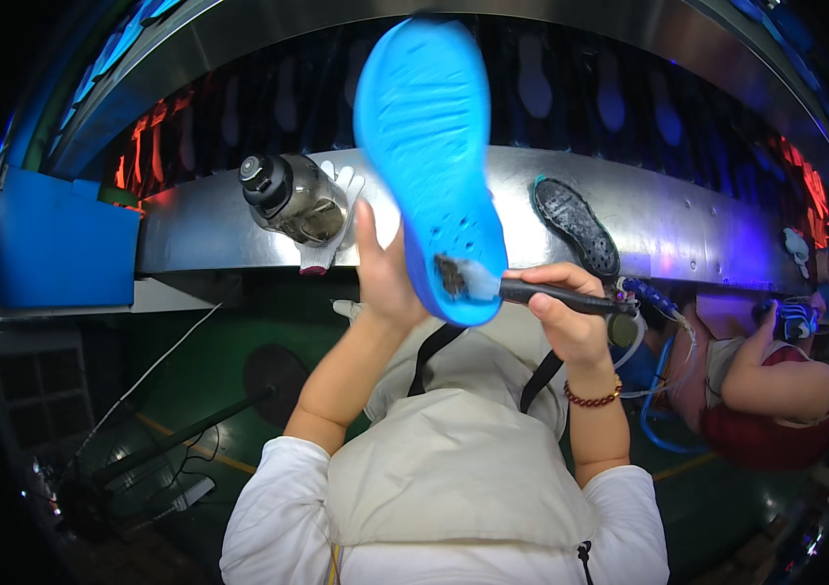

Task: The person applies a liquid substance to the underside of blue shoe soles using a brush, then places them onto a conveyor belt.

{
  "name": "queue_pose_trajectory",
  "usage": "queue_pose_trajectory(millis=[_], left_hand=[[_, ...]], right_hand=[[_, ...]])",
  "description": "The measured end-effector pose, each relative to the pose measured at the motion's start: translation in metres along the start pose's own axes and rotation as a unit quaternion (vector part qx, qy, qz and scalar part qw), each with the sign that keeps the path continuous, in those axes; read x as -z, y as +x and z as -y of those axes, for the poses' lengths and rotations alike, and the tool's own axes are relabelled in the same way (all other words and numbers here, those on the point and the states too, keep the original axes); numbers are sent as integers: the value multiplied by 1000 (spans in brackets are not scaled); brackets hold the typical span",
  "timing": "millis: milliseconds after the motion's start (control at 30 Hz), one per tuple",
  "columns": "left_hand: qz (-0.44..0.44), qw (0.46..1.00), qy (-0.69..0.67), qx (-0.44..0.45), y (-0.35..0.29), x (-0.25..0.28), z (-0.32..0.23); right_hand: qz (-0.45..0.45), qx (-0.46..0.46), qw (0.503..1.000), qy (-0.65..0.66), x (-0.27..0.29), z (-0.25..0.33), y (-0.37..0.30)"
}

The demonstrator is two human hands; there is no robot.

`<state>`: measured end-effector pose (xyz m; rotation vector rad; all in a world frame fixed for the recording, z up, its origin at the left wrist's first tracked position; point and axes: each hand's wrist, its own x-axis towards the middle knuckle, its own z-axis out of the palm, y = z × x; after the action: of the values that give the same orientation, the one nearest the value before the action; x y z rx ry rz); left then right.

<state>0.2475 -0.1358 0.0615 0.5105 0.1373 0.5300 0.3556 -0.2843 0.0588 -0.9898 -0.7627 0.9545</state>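
A bright blue shoe sole (429, 146) stands raised in front of me, its far end blurred. My left hand (390, 278) grips its near end from the left side, thumb up and the other fingers mostly hidden behind it. My right hand (570, 312) is closed around the black handle of a brush (556, 294). The brush's pale middle and dark bristles lie against the sole's near end, beside several small holes. On the metal ledge just beyond my right hand rests a dark shoe sole (575, 224).
A dark translucent bottle (292, 200) lies on a white glove (344, 185) on the metal ledge (210, 224). Behind the ledge, several soles sit on a dark conveyor (556, 88). A blue box (63, 239) stands at left. Another person (775, 380) works at right, near blue hoses.
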Motion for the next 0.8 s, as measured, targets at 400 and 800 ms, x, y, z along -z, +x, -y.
queue_pose_trajectory(millis=[400, 800], left_hand=[[105, 964, 74, 231, -1, 18, -22], [105, 866, 295, 391, -2, 3, -41]], right_hand=[[155, 64, 955, -244, -7, 28, 9], [333, 46, 887, -316, 8, 68, 12]])
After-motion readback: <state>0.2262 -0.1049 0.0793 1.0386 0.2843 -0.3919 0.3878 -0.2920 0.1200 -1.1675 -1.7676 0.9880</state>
